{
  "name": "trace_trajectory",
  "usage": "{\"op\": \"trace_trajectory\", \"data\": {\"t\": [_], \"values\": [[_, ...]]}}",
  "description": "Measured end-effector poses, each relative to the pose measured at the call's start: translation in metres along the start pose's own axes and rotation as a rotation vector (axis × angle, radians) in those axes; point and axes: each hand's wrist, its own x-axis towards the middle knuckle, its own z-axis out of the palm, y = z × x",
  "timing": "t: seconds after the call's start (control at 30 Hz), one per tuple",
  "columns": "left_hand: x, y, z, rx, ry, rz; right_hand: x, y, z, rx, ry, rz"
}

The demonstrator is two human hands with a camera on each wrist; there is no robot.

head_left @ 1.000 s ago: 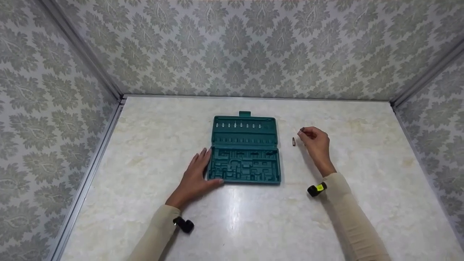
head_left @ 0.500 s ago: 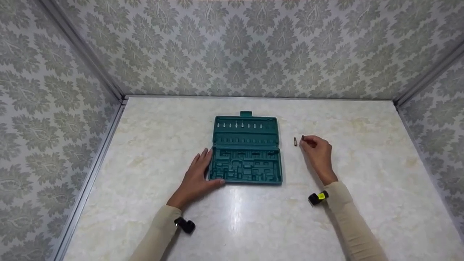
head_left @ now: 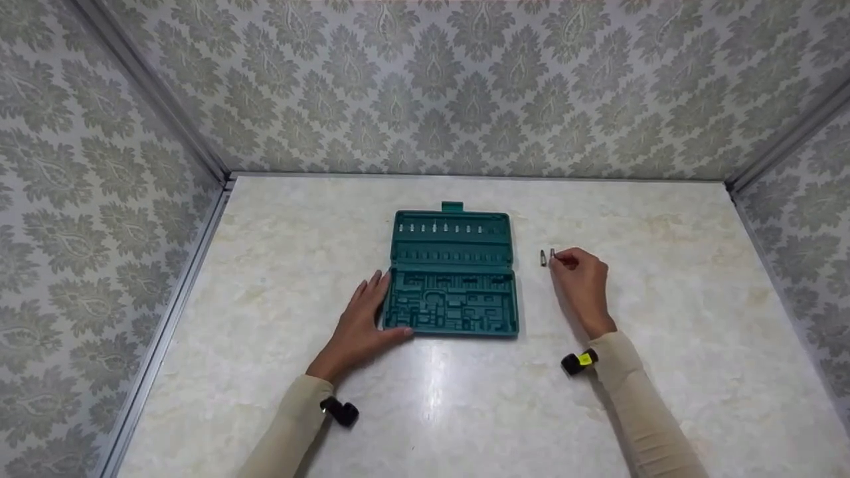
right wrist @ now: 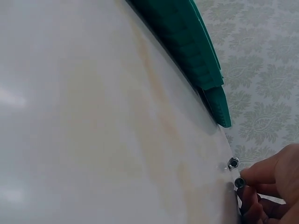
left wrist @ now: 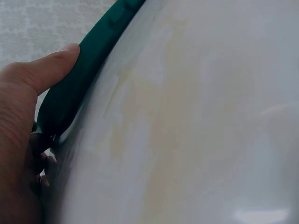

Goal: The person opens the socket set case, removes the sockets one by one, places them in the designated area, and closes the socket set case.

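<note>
An open green tool case (head_left: 451,312) lies on the table in the head view, lid half folded back and moulded slots facing up. My left hand (head_left: 358,328) rests at its near left corner, fingers along the side. In the left wrist view the thumb (left wrist: 58,65) lies against the case's front wall (left wrist: 77,88). To the right of the case, my right hand (head_left: 581,279) pinches a small metal socket (head_left: 552,253) between thumb and fingertips. A second small socket (head_left: 543,258) sits close beside it; its hex opening shows in the right wrist view.
The pale marbled table (head_left: 664,265) meets patterned walls (head_left: 465,86) at the back and both sides. Small pale marks run along the lid, and a latch tab (head_left: 452,206) sticks out at its far edge. Black wrist cameras (head_left: 340,411) sit on both sleeves.
My right hand has come down and nearer with its socket, from behind the other socket to just beside it. The left hand and the case have stayed in place.
</note>
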Motion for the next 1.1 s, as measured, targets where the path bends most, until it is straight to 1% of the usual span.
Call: {"op": "trace_trajectory", "data": {"t": [0.13, 0.37, 0.47, 0.53, 0.63, 0.73, 0.83, 1.1], "values": [[0.0, 0.001, -0.001, -0.005, -0.002, -0.005, 0.002, -0.003, 0.001, -0.025, -0.004, 0.007], [0.0, 0.002, -0.002, -0.007, 0.0, -0.017, 0.002, -0.004, 0.001, -0.007, -0.012, -0.001], [0.0, 0.002, -0.002, -0.007, 0.001, -0.023, 0.003, -0.005, 0.001, -0.026, -0.021, 0.018], [-0.001, 0.002, -0.001, -0.008, -0.001, -0.028, 0.003, -0.008, -0.001, -0.048, -0.014, 0.015], [0.0, 0.003, -0.001, -0.007, -0.003, -0.027, 0.004, -0.013, -0.004, -0.056, 0.003, -0.021], [0.001, 0.003, 0.0, -0.007, -0.002, -0.022, 0.006, -0.021, -0.007, -0.04, 0.004, -0.08], [0.001, 0.003, -0.001, -0.007, 0.002, -0.019, 0.01, -0.031, -0.007, -0.036, -0.038, -0.126], [0.001, 0.003, 0.001, -0.016, 0.007, -0.021, 0.024, -0.051, 0.006, -0.098, -0.182, -0.227]]}}
